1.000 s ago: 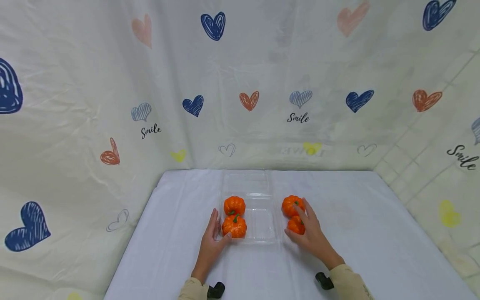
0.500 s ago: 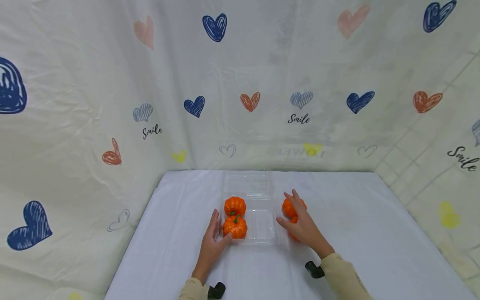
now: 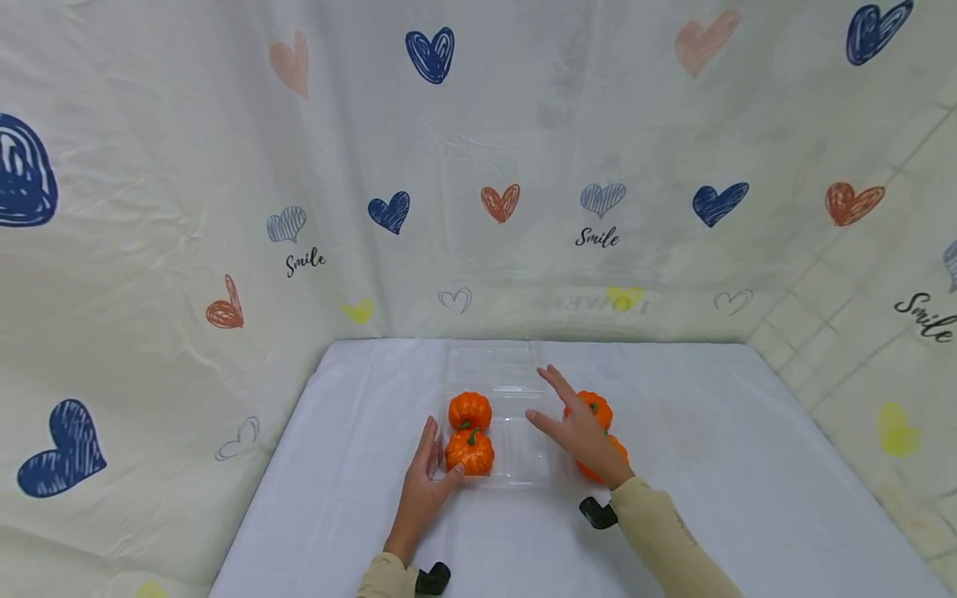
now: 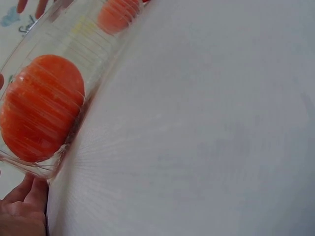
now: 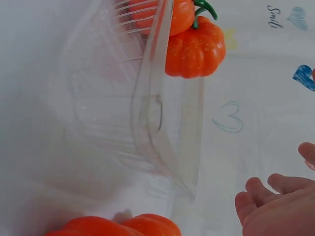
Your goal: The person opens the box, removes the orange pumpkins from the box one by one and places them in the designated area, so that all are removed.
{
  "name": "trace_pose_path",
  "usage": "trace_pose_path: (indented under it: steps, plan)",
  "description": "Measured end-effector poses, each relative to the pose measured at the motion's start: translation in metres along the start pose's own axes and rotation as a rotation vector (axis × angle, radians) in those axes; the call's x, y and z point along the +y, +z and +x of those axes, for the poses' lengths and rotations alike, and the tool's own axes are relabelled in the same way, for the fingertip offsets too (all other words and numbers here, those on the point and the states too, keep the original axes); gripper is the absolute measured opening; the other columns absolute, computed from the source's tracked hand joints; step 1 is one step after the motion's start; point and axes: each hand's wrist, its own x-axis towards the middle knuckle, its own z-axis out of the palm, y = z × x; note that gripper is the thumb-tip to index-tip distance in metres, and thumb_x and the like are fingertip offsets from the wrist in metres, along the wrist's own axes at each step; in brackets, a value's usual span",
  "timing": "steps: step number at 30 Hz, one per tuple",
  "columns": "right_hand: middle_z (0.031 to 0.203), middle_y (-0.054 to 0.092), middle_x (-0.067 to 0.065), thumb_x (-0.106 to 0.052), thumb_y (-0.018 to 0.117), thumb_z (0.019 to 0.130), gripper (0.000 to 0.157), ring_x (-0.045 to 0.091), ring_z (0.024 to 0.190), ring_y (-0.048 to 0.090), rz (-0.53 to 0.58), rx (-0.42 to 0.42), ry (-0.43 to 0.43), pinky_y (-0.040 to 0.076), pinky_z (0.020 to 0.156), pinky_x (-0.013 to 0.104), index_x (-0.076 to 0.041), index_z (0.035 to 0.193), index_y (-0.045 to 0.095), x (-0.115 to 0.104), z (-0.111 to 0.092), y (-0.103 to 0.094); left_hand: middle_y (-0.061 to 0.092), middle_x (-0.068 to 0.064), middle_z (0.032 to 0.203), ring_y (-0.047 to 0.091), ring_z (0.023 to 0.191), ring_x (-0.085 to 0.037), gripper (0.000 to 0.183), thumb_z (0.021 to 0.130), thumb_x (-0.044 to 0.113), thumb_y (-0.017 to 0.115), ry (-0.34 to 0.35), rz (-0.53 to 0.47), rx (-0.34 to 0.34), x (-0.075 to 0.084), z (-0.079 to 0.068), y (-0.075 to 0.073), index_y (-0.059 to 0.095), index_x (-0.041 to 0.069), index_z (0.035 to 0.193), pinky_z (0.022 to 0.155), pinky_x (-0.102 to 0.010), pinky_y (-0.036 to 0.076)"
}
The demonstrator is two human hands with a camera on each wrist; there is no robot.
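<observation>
An opened clear plastic container lies on the white cloth. Its left part holds two small orange pumpkins with green stems, one at the back and one in front. My left hand grips the container's front-left corner, thumb at the front edge and fingers along the left wall. My right hand hovers at the container's right side, fingers spread, holding nothing. Partly hidden behind it are two more pumpkins, one farther back and one nearer. The right wrist view shows this hand apart from the container wall.
The container's transparent lid lies folded back toward the far edge of the table. White cloth covers the tabletop. A curtain printed with hearts hangs behind it and along both sides.
My right hand has moved left from the two right-hand pumpkins to the container's right side, fingers spreading wider. Those pumpkins stay on the cloth. My left hand keeps its place.
</observation>
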Motion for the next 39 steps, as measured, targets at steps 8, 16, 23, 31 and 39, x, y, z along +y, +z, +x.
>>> trace_pose_path:
  steps: [8,16,23,31,39]
  plan:
    - [0.178,0.019,0.008,-0.049,0.073,0.100,0.081,0.044,0.156,0.032,-0.026,-0.017,0.020,0.034,0.119,0.070,-0.022,0.168,0.037,-0.005,0.017,0.013,0.022,-0.002,0.177,0.037,0.155,-0.031,0.096,0.095,0.034,0.081,0.008,0.013,0.009,0.001,-0.002,0.001,0.027,0.010,0.171,0.119,-0.034,0.033]
    - [0.176,0.025,0.009,-0.053,0.072,0.099,0.081,0.043,0.156,0.032,-0.026,-0.060,0.065,0.035,0.119,0.070,-0.021,0.167,0.041,-0.011,0.031,0.025,0.022,-0.002,0.178,0.036,0.156,-0.027,0.097,0.095,0.034,0.082,-0.009,0.001,0.003,0.004,-0.002,-0.001,0.027,0.012,0.171,0.119,-0.035,0.033]
    - [0.175,0.027,0.009,-0.050,0.072,0.101,0.077,0.043,0.155,0.033,-0.002,-0.089,0.065,0.035,0.119,0.069,-0.021,0.166,0.043,-0.017,0.043,0.036,0.021,0.000,0.178,0.036,0.156,-0.025,0.096,0.096,0.036,0.081,-0.019,0.012,0.000,0.006,-0.002,-0.002,0.026,0.012,0.171,0.119,-0.035,0.035]
    - [0.173,0.032,0.013,-0.032,0.069,0.104,0.065,0.041,0.157,0.031,0.000,-0.142,0.044,0.034,0.120,0.069,-0.018,0.163,0.047,-0.020,0.052,0.050,0.021,-0.007,0.178,0.036,0.156,-0.029,0.094,0.097,0.033,0.080,0.021,0.013,0.000,0.003,-0.001,-0.002,0.026,0.010,0.171,0.118,-0.031,0.035]
    - [0.168,0.041,0.016,-0.031,0.070,0.104,0.060,0.040,0.153,0.038,-0.027,-0.186,-0.008,0.036,0.121,0.065,-0.015,0.160,0.053,-0.021,0.061,0.061,0.021,-0.008,0.177,0.034,0.157,-0.031,0.094,0.098,0.033,0.080,0.039,0.000,0.002,0.002,-0.002,-0.001,0.026,0.010,0.171,0.119,-0.034,0.034]
